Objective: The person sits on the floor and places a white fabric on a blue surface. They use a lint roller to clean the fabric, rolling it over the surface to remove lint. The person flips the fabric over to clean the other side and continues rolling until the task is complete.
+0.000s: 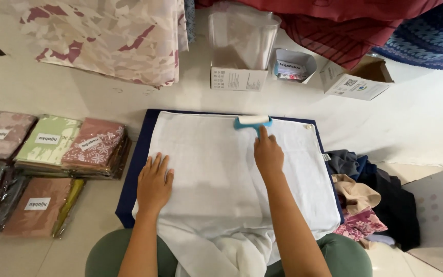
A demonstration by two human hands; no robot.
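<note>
Near the far edge of the white cloth (216,169) sits a lint roller (253,121) with a blue frame and a white roll, lying crosswise on the fabric. The right hand (268,154) is closed around its handle, index finger stretched along the handle toward the roller head. The left hand (154,183) lies flat and open on the cloth's near left part, fingers spread a little, palm down, gripping nothing. The cloth is spread over a dark blue board (132,177) on the pale floor, and its near end spills over the person's lap. Just beyond the board stand a small white box holding a clear plastic sleeve (239,48), an open carton (293,65) and another white box (355,82). Left of the board, packaged folded fabrics (67,146) in pink, green and rust lie in stacks, each with a white label. To the right, a loose heap of dark and patterned clothes (370,195) touches the board's edge. Patterned pink fabric (114,36) and red fabric (334,20) hang at the far side.
</note>
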